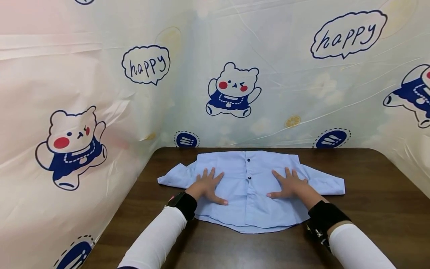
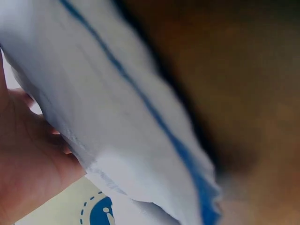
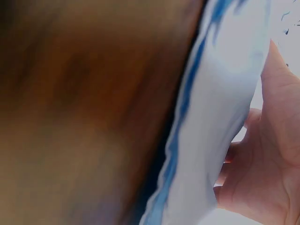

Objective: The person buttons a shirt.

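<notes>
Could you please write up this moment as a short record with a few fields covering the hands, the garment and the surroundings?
Garment: light blue shirt, spread flat, button placket up, sleeves out to both sides
Surface: dark wooden table
Left hand: fingers straight, palm pressing on the shirt left of the placket
Right hand: fingers straight, palm pressing on the shirt right of the placket
Buttons: two dark buttons visible between the hands
Backdrop: plastic sheet with cartoon bears and "happy" bubbles

Both wrist views are blurring the shirt (image 2: 117, 117) and table (image 3: 70, 117) into smears. Each hand (image 2: 28, 159) is getting cut off by the frame's edge there.
</notes>
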Demonstrator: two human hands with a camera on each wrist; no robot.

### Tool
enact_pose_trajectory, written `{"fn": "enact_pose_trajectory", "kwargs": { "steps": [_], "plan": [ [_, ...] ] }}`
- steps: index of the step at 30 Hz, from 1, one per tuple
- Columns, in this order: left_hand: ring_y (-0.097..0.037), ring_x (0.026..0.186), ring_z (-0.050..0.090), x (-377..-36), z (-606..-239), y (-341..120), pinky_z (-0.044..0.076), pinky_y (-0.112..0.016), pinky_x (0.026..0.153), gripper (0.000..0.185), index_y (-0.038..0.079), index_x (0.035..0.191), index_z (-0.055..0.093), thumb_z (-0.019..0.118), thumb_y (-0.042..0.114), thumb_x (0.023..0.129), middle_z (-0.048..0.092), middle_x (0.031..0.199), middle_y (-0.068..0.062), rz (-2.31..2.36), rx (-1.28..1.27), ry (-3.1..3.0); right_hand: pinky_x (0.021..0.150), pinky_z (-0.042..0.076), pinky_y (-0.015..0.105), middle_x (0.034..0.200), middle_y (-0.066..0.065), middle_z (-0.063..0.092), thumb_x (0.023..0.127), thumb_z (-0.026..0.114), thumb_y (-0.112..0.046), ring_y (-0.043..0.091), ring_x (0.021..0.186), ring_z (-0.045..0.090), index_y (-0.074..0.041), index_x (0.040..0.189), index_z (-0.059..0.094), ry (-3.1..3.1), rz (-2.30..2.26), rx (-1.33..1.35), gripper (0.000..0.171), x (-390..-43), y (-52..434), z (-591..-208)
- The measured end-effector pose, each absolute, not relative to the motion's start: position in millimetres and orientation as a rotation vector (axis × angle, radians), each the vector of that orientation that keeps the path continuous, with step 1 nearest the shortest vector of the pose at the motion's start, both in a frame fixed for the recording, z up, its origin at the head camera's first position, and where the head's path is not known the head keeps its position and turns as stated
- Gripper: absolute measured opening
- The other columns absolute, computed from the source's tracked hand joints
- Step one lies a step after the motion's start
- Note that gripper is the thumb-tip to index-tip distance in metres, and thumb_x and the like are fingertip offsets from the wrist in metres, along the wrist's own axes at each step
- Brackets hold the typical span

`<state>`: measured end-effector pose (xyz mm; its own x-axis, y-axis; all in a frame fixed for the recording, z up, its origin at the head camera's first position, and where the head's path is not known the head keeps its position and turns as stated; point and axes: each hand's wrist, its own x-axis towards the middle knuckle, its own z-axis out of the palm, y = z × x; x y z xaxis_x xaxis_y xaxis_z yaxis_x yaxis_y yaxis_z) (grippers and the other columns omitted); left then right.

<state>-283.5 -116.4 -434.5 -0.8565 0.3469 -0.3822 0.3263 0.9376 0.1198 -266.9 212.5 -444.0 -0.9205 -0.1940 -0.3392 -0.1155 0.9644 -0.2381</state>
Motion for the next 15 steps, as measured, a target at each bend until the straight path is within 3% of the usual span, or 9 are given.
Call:
{"fn": "enact_pose_trajectory", "kwargs": {
  "steps": [6, 11, 15],
  "plan": [
    [-0.044, 0.145, -0.004, -281.2, -425.3, -118.3, 0.009, -0.063, 0.112, 0.114, 0.024, 0.158, 0.017, 0.070, 0.074, 0.070, 0.002, 0.162, -0.016, 0.094, 0.510, 2.641, 0.095, 0.011, 0.082, 0.152, 0.040, 0.006, 0.075, 0.062, -0.076, 0.062, 0.136, 0.000, -0.011, 0.155, 0.022, 2.710, -0.332, -0.244, 0.111, -263.9, 215.8, -433.0],
    [-0.033, 0.147, 0.015, -300.5, -406.9, -126.3, 0.018, -0.052, 0.115, 0.095, 0.018, 0.152, 0.035, 0.080, 0.051, 0.075, 0.022, 0.159, -0.013, 0.208, 0.501, 2.568, 0.100, 0.013, 0.078, 0.152, 0.040, 0.006, 0.076, 0.069, -0.068, 0.064, 0.135, 0.001, -0.008, 0.155, 0.022, 2.624, -0.315, -0.235, 0.109, -272.0, 221.1, -419.2],
    [-0.029, 0.142, 0.029, -319.4, -402.2, -127.0, 0.025, -0.047, 0.114, 0.084, 0.016, 0.146, 0.046, 0.083, 0.044, 0.076, 0.037, 0.153, -0.010, 0.229, 0.461, 2.556, 0.100, 0.014, 0.077, 0.151, 0.041, 0.009, 0.077, 0.072, -0.063, 0.063, 0.135, 0.006, -0.006, 0.154, 0.023, 2.588, -0.284, -0.197, 0.108, -278.2, 222.4, -413.0]
  ]
}}
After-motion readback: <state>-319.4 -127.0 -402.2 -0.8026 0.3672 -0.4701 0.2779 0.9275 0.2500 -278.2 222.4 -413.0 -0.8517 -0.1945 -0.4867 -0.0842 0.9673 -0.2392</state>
